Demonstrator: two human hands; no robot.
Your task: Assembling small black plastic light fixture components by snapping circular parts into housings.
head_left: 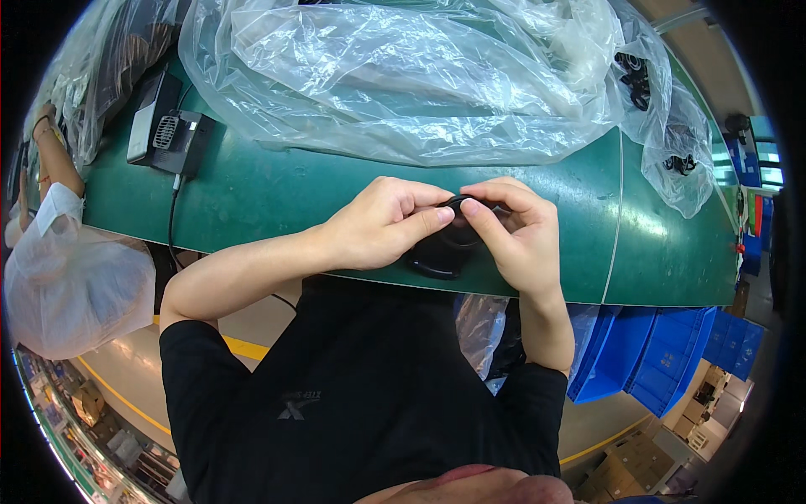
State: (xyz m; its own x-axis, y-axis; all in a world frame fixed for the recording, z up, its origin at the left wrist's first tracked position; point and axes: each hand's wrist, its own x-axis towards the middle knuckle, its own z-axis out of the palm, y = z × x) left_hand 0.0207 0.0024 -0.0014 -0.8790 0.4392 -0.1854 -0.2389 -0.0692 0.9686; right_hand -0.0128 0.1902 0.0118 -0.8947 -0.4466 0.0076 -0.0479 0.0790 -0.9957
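Above the near edge of the green table, my left hand (382,223) and my right hand (522,231) meet with thumbs and fingertips pinched on a small black rounded part (457,202). Fingers cover most of it, so its exact kind cannot be made out. Just below the fingertips a glossy black curved piece (435,262) shows against the table. Whether it joins the part in my hands is unclear.
Large clear plastic bags (403,84) spread over the back of the green table (277,189). A black corded device (172,134) stands at the left. Smaller bags with black parts (676,164) lie right. Blue bins (667,357) sit below right; another person's white sleeve (80,277) is left.
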